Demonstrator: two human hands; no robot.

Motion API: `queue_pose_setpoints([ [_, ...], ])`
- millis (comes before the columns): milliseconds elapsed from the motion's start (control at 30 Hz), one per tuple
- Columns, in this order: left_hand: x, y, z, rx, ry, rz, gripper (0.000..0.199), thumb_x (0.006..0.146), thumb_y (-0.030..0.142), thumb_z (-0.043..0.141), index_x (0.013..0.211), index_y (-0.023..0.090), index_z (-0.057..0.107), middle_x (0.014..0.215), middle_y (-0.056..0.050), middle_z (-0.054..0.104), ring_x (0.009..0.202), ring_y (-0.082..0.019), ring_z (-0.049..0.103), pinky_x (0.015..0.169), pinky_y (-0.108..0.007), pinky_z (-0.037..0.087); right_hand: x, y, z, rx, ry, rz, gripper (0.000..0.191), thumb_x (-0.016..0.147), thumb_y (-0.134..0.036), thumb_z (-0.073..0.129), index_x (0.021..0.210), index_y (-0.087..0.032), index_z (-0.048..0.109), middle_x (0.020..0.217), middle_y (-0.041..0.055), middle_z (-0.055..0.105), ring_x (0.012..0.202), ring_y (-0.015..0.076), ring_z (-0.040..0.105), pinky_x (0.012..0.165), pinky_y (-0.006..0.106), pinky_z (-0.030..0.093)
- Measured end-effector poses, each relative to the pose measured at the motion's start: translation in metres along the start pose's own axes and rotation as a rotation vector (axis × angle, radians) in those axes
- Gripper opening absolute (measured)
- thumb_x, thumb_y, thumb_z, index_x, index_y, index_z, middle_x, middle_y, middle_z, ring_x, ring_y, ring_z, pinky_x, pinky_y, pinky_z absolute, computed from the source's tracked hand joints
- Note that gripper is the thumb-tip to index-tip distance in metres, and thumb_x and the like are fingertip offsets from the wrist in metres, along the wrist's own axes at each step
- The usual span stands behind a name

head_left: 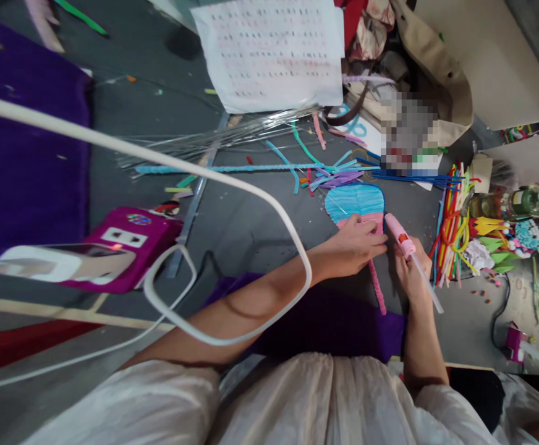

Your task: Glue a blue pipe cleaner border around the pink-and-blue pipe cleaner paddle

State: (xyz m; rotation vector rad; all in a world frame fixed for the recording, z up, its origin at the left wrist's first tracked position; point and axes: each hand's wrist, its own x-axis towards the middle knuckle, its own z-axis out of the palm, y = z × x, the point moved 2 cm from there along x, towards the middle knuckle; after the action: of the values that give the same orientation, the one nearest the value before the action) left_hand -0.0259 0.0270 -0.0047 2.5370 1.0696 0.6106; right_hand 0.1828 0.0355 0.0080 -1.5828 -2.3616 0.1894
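A fan-shaped piece, blue above and pink below with a dark blue edge, lies on the grey table. My left hand rests on its pink part, fingers bent and partly spread; nothing is visibly gripped. A pink twisted strip extends below that hand toward me. To the right, my right hand is wrapped round a pink glue gun, with a clear glue stick out of its back end. The gun's tip is close to the piece's right edge.
A white cable loops across the view above my left forearm. Beyond the piece lie blue and purple strips, thin wires and a written sheet. Colourful stems and a glass jar are right, a magenta box left.
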Motion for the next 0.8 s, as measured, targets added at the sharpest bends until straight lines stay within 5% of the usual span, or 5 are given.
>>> queue_pose_setpoints([
  [800, 0.0006, -0.0005, 0.0013, -0.009, 0.007, 0.002, 0.026, 0.096, 0.015, 0.055, 0.116, 0.023, 0.070, 0.124, -0.009, 0.070, 0.112, -0.030, 0.053, 0.087, -0.047, 0.032, -0.0018, -0.0026, -0.0019, 0.029, -0.017, 0.051, 0.038, 0.105, -0.045, 0.044, 0.114, -0.018, 0.069, 0.101, 0.0130, 0.075, 0.088, 0.0260, 0.074, 0.071, 0.035, 0.057],
])
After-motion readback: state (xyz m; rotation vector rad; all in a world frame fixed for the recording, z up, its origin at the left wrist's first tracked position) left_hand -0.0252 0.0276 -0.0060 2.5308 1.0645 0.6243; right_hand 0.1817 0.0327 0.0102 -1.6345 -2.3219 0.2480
